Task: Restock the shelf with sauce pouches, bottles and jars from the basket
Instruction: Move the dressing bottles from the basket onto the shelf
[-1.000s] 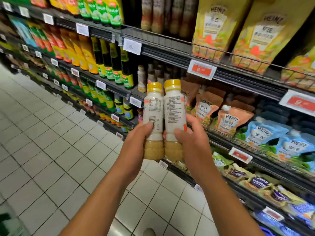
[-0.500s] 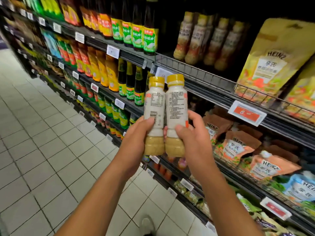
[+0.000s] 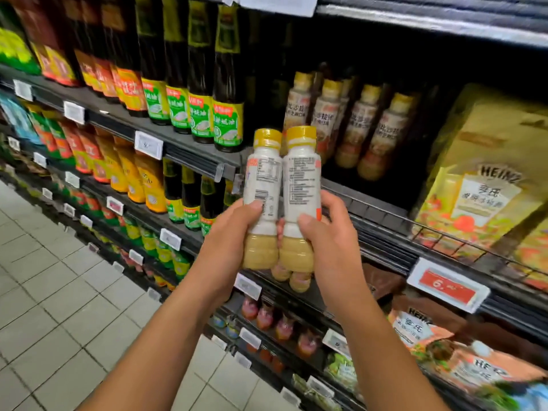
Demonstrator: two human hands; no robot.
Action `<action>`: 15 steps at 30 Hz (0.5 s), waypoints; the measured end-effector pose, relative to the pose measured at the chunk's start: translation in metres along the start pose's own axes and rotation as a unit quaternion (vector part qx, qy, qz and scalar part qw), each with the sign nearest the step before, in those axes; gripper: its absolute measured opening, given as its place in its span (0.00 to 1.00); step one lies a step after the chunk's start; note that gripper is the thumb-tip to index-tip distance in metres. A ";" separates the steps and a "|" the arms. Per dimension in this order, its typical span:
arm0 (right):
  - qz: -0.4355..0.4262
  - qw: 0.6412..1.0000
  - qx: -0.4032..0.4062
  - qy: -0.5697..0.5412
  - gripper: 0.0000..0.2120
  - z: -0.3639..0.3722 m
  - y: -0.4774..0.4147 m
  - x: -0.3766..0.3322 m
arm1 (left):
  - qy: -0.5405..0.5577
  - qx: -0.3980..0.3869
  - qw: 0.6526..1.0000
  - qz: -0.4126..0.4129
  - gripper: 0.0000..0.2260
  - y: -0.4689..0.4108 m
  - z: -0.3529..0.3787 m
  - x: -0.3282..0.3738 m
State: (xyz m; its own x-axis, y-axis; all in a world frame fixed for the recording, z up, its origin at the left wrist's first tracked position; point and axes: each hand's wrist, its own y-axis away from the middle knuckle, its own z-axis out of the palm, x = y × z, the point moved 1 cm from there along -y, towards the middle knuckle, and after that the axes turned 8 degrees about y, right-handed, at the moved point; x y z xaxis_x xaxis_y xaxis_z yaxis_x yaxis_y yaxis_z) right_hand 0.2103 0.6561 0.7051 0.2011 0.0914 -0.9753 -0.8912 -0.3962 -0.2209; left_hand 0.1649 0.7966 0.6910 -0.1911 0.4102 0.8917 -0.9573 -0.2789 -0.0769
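Now the left hand [image 3: 228, 247] and right hand [image 3: 332, 247] clasp upright bottles [image 3: 281, 197]; better seat them among the matching bottles [image 3: 355, 126], labels turned outward, above the wire rail [image 3: 385, 215].

White tiled floor [image 3: 59, 292] at left, white price tags [image 3: 148, 144] along the rails, red price tag [image 3: 447, 285] at right, white paper sign [image 3: 278, 3] overhead

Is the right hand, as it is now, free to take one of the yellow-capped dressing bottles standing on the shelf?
Probably not: the right hand already grips a yellow-capped bottle, though the shelf bottles stand unobstructed.
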 end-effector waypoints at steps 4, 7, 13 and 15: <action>-0.009 0.999 0.039 0.017 0.20 -0.005 -0.022 -0.005 | -0.011 -0.012 1.000 -0.022 0.18 -0.031 0.005 0.005; -0.022 0.996 0.076 0.031 0.19 -0.011 -0.036 -0.007 | -0.013 -0.049 0.998 -0.034 0.19 -0.056 0.012 0.008; -0.027 0.981 0.169 0.086 0.17 -0.025 -0.060 -0.018 | -0.060 -0.125 0.990 -0.039 0.17 -0.102 0.027 0.022; -0.024 0.976 0.193 0.098 0.17 -0.029 -0.065 -0.023 | -0.097 -0.171 0.980 -0.028 0.17 -0.113 0.035 0.030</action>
State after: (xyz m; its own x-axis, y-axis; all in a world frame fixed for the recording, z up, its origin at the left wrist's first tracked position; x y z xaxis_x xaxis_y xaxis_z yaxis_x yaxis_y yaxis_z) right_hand 0.2752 0.6529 0.7421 0.2870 -0.0899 -0.9537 -0.9579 -0.0182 -0.2865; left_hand 0.2749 0.8106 0.7422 -0.1234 0.2336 0.9645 -0.9881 0.0608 -0.1411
